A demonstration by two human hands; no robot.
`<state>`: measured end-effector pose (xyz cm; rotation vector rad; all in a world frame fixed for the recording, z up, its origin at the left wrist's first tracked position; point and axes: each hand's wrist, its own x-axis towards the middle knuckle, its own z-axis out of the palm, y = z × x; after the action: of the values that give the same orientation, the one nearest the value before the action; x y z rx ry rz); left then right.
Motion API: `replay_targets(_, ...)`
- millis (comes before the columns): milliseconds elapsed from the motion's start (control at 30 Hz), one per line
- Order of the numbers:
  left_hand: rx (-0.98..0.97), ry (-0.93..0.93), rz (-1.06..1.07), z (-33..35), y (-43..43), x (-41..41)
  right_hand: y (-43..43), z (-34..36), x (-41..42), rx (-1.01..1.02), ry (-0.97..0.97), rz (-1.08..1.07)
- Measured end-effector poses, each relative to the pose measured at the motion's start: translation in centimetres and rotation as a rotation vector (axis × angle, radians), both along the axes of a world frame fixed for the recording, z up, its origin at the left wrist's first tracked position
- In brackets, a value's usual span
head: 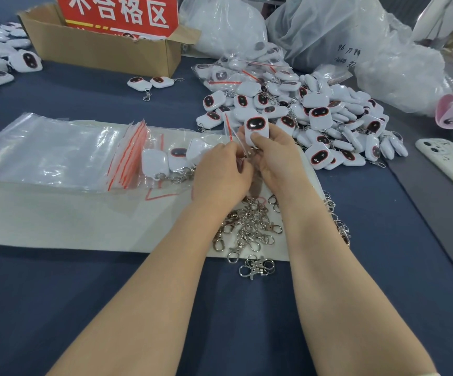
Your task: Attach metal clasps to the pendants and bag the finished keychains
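- Open room on dark blue tablecloth (pixel 111 308) at 6 to 8 o'clock of the hands; crowded at 2 o'clock by heaped white pendants (pixel 328 126).
- Right hand (pixel 277 158) pinching a white rounded-square plastic pendant (pixel 257 128), glossy black red-rimmed face upright, at 12 o'clock.
- Left hand (pixel 220 175) curled, pinching a thin clear zip bag (pixel 233 135) just beside it.
- Tangled silver metal clasps (pixel 249 229) at 6 o'clock, between the wrists.

— What colour are the pendants (pixel 319 119)?
— White, each black face ringed in red.
— And the surface (pixel 84 308)?
— Navy blue. Clasps (pixel 247 229) silver; bags (pixel 57 150) clear with red strips; sign (pixel 119 12) red, white characters.
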<state>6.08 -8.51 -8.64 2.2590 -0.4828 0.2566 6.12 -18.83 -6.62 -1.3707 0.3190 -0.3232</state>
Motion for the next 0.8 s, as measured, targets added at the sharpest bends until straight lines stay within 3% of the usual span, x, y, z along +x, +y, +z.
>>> replay_targets(133,0.024,0.009,0.005,0.1,-0.1,0.0,0.4,0.5,-0.2,-0.263,0.033,-0.073)
replay_targets(233,0.035,0.045,0.008,0.2,-0.1,-0.1,0.9,2.0,-0.1,-0.395,-0.05,-0.111)
replay_targets(300,0.014,0.074,-0.014,0.4,0.1,-0.2,1.3,3.0,-0.1,-0.327,-0.106,-0.086)
replay_targets(367,-0.002,0.076,-0.027,0.6,0.3,-0.3,1.9,3.9,-0.3,-0.119,-0.152,0.021)
replay_targets(467,-0.025,0.066,-0.034,0.7,0.4,-0.5,2.6,4.1,-0.4,0.046,-0.119,0.143)
replay_targets(533,-0.02,0.111,-0.03,0.8,0.4,-0.6,2.8,3.8,-0.5,0.029,-0.05,0.128)
replay_targets(633,0.019,0.104,-0.006,0.8,0.3,-0.4,2.3,3.4,-0.4,-0.153,0.06,0.043)
replay_targets(800,-0.063,0.105,0.053,0.6,-0.1,-0.1,1.5,3.0,-0.5,-0.277,0.146,0.017)
